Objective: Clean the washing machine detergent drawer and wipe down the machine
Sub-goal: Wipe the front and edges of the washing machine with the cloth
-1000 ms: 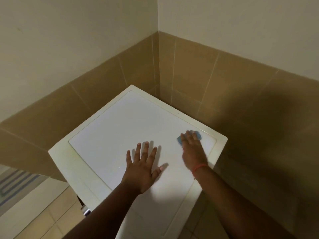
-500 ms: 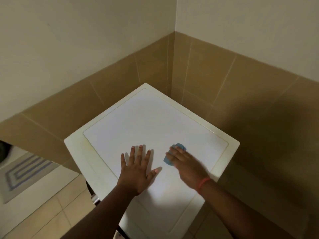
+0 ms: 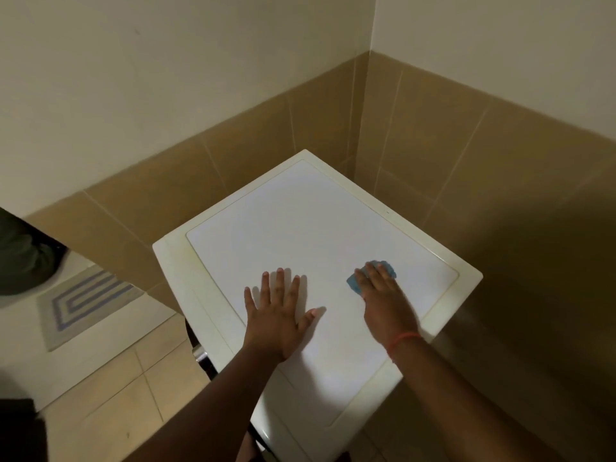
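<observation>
The white washing machine [image 3: 293,215] stands in a tiled corner, and I look down on its flat top. My left hand [image 3: 278,318] lies flat on the top with its fingers spread. My right hand [image 3: 386,301] presses a small blue cloth [image 3: 354,282] onto the top, toward the right edge, with straight fingers over it. Most of the cloth is hidden under the fingers. A red band circles my right wrist. The detergent drawer is out of sight.
Brown tiled walls [image 3: 466,155] close in behind and to the right of the machine. A grey and blue striped mat [image 3: 80,298] lies on the floor at the left. A dark rounded object [image 3: 20,255] sits at the left edge.
My right hand slid the cloth left and then back right across the top. The left hand stayed flat in place. My view swung, showing more floor at the left.
</observation>
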A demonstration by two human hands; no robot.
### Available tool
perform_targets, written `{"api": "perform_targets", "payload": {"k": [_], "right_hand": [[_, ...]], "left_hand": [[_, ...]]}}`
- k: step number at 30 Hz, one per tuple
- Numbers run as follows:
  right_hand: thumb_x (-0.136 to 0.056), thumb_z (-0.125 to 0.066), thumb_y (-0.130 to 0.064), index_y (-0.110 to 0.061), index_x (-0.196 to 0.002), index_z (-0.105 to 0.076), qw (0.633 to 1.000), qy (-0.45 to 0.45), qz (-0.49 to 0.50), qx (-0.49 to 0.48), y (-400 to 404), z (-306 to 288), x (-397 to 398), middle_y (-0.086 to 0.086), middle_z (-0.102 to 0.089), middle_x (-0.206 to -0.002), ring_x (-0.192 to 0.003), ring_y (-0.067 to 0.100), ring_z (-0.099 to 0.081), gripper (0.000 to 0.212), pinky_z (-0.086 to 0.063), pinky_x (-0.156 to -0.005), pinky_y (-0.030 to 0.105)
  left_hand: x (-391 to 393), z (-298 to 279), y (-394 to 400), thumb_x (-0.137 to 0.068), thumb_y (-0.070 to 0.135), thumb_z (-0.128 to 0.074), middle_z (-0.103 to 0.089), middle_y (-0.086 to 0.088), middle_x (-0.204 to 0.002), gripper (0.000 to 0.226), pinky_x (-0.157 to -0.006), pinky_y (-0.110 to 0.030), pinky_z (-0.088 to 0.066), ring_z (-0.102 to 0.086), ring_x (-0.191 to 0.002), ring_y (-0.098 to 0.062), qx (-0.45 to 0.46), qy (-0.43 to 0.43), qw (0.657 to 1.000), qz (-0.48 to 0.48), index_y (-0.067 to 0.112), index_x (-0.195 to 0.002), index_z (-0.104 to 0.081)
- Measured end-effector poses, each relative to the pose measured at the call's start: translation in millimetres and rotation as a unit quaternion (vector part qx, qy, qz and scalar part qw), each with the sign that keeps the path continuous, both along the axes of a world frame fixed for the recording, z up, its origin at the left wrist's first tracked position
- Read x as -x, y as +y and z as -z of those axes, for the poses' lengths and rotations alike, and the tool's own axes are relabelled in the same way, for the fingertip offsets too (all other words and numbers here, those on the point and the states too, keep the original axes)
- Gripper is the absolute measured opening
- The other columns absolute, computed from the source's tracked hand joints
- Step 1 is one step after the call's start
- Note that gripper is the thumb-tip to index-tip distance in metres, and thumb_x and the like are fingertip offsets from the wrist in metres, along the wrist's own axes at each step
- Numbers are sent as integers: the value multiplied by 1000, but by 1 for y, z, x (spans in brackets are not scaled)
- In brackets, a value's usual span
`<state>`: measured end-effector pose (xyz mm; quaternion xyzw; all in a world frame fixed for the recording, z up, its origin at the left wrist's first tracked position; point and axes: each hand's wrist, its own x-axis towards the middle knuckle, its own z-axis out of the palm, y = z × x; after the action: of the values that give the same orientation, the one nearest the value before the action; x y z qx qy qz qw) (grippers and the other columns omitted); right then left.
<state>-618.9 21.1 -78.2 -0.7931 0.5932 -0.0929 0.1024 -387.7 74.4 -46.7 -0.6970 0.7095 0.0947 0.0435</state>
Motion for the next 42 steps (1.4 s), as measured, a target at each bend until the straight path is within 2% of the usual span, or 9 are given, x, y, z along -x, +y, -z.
{"api": "perform_targets", "payload": {"k": [6,12,16,21,26,29,34,39,42], "right_hand": [[-80,-43,3,-19,-149,-37,986,-3,-166,14,42,-1,-27,2,-29,-159,-150,23,-16,73,-23,-120,42],[-85,-47,-5,-15,-150,-37,1000,-7,-15,-3,29,-2,-28,7,-32,-158,-149,29,-19,66,-25,-120,44],[-78,-22,-6,-18,-146,-43,983,-7,-186,9,65,3,-53,4,-36,-155,-147,27,-25,72,-26,-118,43],[-75,-50,5,-15,-146,-44,991,-2,-132,6,33,2,-39,5,-38,-154,-147,26,-25,74,-29,-118,43],[-74,-27,-8,-16,-143,-48,979,-6,-205,-3,84,-5,-83,7,-41,-152,-145,30,-29,73,-34,-114,46],[-75,-35,-1,-23,-147,-41,964,-19,-267,4,76,0,-76,-1,-34,-157,-148,22,-22,75,-28,-118,41],[-78,-34,-8,-15,-144,-45,989,-18,-149,-21,77,-4,-93,7,-40,-153,-146,29,-26,68,-30,-116,47],[-73,-52,-5,-27,-144,-42,951,-31,-308,-15,110,1,-116,-4,-38,-154,-147,20,-26,76,-24,-120,37],[-76,-48,-2,-19,-143,-46,978,-33,-205,-14,84,1,-121,3,-40,-153,-147,25,-26,69,-29,-117,42]], "left_hand": [[14,5,14,-91,74,4,22,-6,-162,75,-118,-61,7,25,-147,-33,-7,5,1000,3,32,-150,22],[-17,5,25,-87,77,7,20,-6,-163,84,-117,-60,8,21,-149,-33,-11,-23,997,-69,29,-155,14],[-20,4,33,-89,75,6,24,-6,-162,79,-118,-60,7,25,-147,-33,-14,-10,998,-67,30,-153,20],[-33,6,34,-88,76,6,25,-4,-161,80,-118,-59,9,25,-147,-31,-9,-24,996,-80,31,-153,21],[-49,7,38,-92,73,-1,25,-6,-161,78,-118,-60,8,26,-147,-32,-7,-13,993,-113,30,-153,21],[-52,9,43,-91,74,2,24,-5,-162,76,-118,-60,8,26,-147,-31,2,-6,997,-75,33,-151,23],[-81,4,49,-85,76,11,25,-6,-161,83,-118,-60,9,25,-147,-32,-16,-20,992,-126,30,-153,21],[-93,3,65,-79,78,21,23,-6,-162,88,-117,-62,8,24,-148,-32,-23,-6,993,-111,31,-154,18],[-105,7,73,-82,77,16,24,-5,-162,86,-116,-62,9,25,-147,-32,-36,0,989,-141,30,-154,17]]}}
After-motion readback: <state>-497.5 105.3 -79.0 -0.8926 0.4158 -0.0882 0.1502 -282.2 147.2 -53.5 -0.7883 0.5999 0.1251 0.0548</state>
